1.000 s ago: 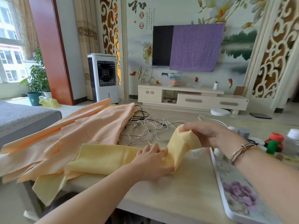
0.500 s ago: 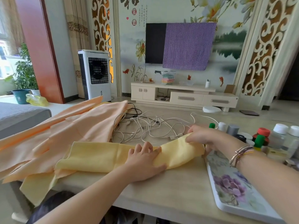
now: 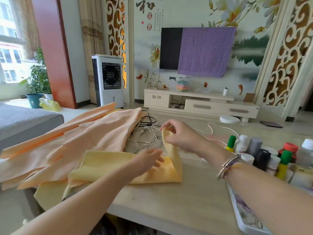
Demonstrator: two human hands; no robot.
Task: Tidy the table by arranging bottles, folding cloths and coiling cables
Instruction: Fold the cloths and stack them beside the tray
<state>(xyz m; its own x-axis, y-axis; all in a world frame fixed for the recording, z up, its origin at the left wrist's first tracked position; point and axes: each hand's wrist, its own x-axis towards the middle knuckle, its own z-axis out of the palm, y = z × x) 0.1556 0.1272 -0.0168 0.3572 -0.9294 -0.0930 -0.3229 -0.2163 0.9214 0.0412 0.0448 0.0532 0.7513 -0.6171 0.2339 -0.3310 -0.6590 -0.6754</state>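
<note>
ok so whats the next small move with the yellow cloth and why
Probably carry the lifted end leftward and lay it over the flat part. The right hand pinches the yellow cloth by its right end, raised upright, while the left hand rests on the flat part beside that bend.

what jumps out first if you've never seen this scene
The right hand pinches one end of a yellow cloth and lifts it above the table's middle, while the left hand rests on it. Peach cloths sprawl left, white cables tangle behind, bottles crowd right.
</note>
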